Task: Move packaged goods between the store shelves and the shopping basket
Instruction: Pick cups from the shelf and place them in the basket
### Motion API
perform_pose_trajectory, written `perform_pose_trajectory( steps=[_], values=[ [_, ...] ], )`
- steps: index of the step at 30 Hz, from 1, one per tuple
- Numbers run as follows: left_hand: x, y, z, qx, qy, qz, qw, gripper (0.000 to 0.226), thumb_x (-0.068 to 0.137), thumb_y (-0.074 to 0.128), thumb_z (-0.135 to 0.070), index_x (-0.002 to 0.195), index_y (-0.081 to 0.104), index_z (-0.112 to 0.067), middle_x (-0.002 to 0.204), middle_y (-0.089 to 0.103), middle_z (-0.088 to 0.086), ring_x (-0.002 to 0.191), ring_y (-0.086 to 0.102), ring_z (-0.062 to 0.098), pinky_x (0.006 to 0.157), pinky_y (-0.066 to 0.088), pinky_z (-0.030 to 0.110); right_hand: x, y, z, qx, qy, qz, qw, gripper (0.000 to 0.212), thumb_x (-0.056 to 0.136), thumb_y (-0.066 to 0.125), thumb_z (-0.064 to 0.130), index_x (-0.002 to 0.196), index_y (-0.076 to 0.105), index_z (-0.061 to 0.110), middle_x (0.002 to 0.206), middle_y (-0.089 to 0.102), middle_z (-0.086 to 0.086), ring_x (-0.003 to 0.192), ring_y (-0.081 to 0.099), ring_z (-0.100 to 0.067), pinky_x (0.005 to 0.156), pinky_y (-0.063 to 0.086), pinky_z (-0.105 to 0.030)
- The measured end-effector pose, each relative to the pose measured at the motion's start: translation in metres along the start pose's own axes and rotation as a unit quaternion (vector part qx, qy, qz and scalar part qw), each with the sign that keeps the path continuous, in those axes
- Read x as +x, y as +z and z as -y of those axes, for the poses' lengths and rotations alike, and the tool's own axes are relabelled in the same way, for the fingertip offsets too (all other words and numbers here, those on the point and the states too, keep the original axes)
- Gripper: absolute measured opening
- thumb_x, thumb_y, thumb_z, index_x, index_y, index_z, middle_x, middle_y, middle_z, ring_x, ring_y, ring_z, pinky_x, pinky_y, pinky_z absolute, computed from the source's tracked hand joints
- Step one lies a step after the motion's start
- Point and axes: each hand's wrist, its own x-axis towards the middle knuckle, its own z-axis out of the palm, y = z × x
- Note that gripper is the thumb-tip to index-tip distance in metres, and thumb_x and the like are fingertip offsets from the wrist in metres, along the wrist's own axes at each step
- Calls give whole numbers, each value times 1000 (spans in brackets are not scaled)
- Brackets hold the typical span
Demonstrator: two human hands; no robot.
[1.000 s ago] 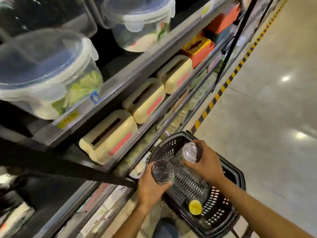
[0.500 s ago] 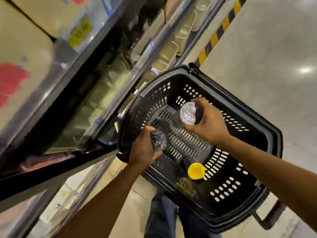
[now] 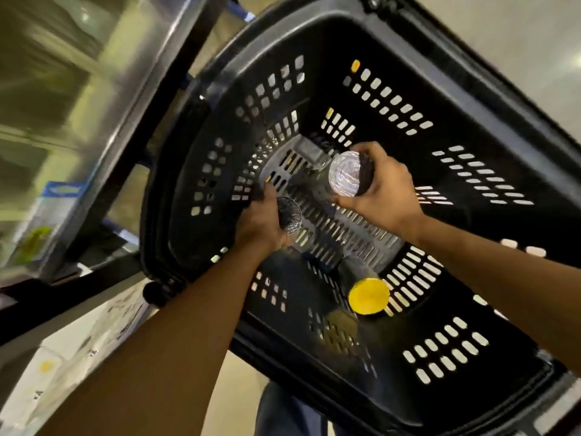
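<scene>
Observation: both hands have come down from rim level into the basket [image 3: 408, 67], well clear of the shelves [image 3: 147, 58] at the left.

Left hand [image 3: 264, 223]: fingers curled round the left tumbler [image 3: 289, 215], a clear round item held base towards the camera, low over the slatted floor [image 3: 345, 234]; contact with the floor cannot be told.

Right hand [image 3: 385, 196]: fingers and thumb wrapped round the right tumbler [image 3: 347, 174], also clear-based, lying just beside the far end of the floor.

The yellow-capped item [image 3: 368, 296] has kept its place in the near part of the basket, apart from both tumblers.

Assessment: the transfer runs shelf to basket and is near its end; neither tumbler is released yet. Release of both appears to be the step outstanding; set down hard, they could knock together.
</scene>
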Motion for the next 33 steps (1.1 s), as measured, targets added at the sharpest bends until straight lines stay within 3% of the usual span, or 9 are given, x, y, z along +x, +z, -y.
perform_pose_trajectory(
  steps=[10,13,16,21,25,27,31,33],
  values=[
    [26,32,6,67,44,-30,996,71,79,74,-12,129,25,-19,126,50,16,105,61,34,81,51,37,15,13,-21,51,53,2,997,76,59,88,24,122,47,20,109,58,8,102,56,-7,88,47,-23],
    [26,38,6,103,51,-39,993,76,79,75,-16,132,20,-19,128,46,15,103,62,31,76,50,31,16,14,-25,50,56,0,997,75,59,88,23,122,47,20,106,55,10,100,54,-6,87,44,-20],
    [21,42,6,102,46,-25,993,83,77,77,-16,135,18,-20,135,40,14,108,60,33,76,50,31,15,15,-27,46,60,-4,997,74,59,88,23,121,47,20,105,54,11,100,54,-8,87,45,-22],
    [21,35,12,-1,29,36,999,87,67,83,-9,134,29,-23,144,35,10,121,51,36,87,49,38,13,13,-23,42,67,8,997,75,58,87,27,120,46,24,107,54,10,107,54,-13,96,48,-35],
    [17,27,14,-45,26,58,997,81,67,82,-7,130,35,-25,139,43,10,126,46,35,95,45,40,12,7,-12,40,69,19,997,76,59,88,23,122,47,20,105,53,11,103,53,-8,92,47,-26],
    [13,22,16,-53,30,61,996,81,67,82,-8,132,36,-24,141,42,10,128,43,35,99,43,42,11,5,-5,34,66,19,997,76,58,88,22,123,47,20,104,54,11,103,54,-9,92,47,-25],
    [-2,1,13,-72,30,42,996,73,76,77,-11,136,37,-20,142,40,9,129,42,29,101,41,36,12,6,15,26,53,27,998,79,58,88,23,125,45,21,108,56,9,109,55,-14,97,48,-38],
    [-14,-16,10,-87,29,8,996,67,79,75,-13,136,39,-19,138,45,9,126,46,27,99,41,33,14,10,29,24,50,22,998,79,59,88,21,126,46,19,108,56,7,108,55,-14,97,48,-38]
  ],
)
